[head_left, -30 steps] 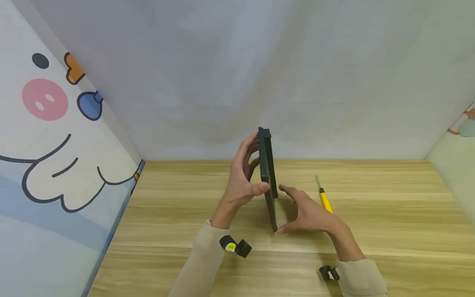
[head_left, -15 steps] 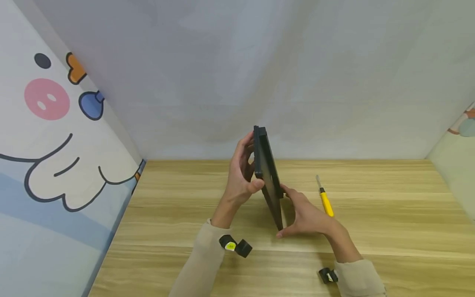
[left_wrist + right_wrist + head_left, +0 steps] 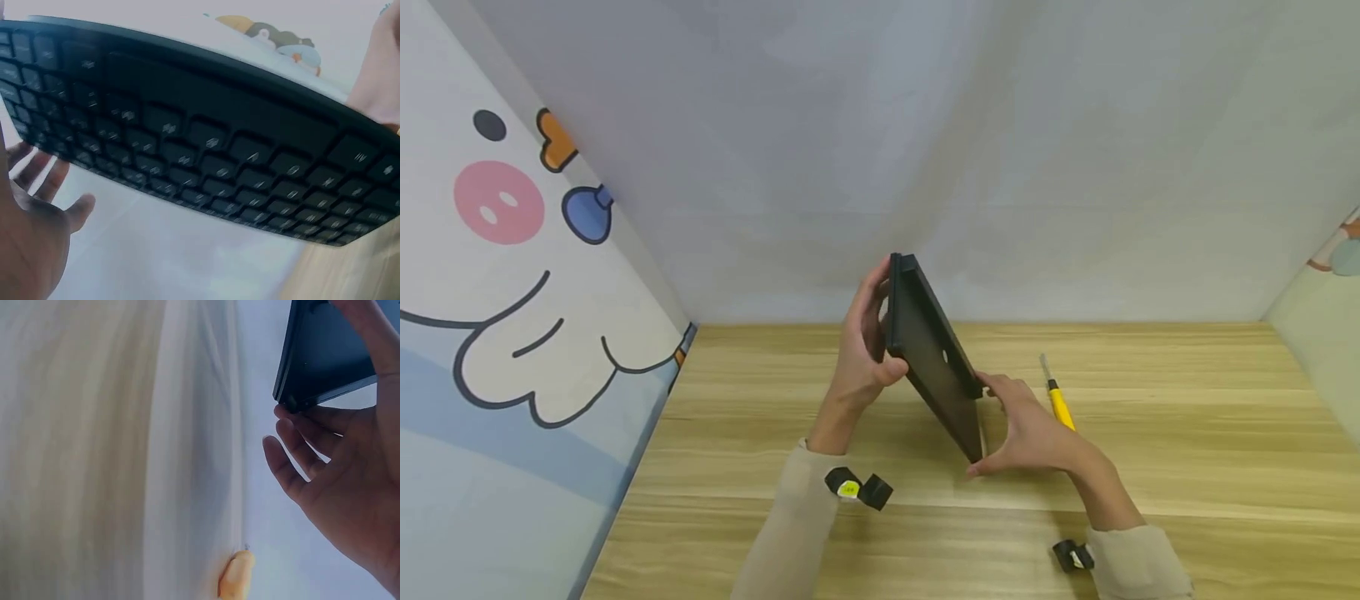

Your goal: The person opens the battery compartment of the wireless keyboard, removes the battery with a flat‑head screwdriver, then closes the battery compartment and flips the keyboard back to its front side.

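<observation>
A slim black keyboard (image 3: 936,367) is held up off the table, tilted, its flat back turned up and to the right in the head view. Its keys (image 3: 206,140) face the left wrist camera. My left hand (image 3: 859,358) grips its far left end, thumb at the near edge and fingers on the far edge. At the lower right end, my right hand (image 3: 1033,433) spans the keyboard's width between thumb and fingers. In the right wrist view, fingertips (image 3: 284,412) touch a corner of the keyboard's back (image 3: 331,356).
A screwdriver with a yellow handle (image 3: 1060,410) lies on the wooden table (image 3: 1187,417) beyond my right hand, which partly covers it. A pale grey wall (image 3: 880,167) rises behind the table. A cartoon-printed panel (image 3: 505,333) stands at the left.
The keyboard has turned from nearly edge-on to tilted, its top end moving left and its lower end right. My left hand moved left with it. My right hand has closed in on the lower end.
</observation>
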`<state>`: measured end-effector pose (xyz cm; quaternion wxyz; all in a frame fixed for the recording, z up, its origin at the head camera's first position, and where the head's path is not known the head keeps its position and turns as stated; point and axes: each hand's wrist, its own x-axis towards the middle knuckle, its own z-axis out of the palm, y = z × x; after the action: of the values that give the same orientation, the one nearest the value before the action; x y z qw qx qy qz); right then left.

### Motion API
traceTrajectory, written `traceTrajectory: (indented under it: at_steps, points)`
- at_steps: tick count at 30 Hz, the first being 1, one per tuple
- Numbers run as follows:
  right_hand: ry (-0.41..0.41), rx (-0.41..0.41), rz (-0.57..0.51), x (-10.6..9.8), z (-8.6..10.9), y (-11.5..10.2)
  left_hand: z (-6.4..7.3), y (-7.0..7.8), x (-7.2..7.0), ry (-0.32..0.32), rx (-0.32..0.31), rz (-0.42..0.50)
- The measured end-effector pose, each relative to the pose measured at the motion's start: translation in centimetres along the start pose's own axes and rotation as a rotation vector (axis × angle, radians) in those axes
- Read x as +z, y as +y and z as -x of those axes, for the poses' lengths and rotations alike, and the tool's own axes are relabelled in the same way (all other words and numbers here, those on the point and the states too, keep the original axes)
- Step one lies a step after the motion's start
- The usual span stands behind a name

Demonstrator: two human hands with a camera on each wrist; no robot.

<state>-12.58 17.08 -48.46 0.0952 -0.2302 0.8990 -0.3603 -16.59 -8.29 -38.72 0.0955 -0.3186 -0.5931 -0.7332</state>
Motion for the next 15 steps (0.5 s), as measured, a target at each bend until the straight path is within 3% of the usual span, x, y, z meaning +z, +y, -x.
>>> traceTrajectory:
  at_steps: [4, 15]
  points:
    - [0.006, 0.010, 0.016, -0.4, 0.2, 0.2, -0.1, 0.2, -1.2, -0.005, 0.033, -0.056]
    - [0.026, 0.000, 0.016, -1.5, 0.1, 1.1, 0.6, 0.5, -4.6, -0.094, -0.019, -0.141]
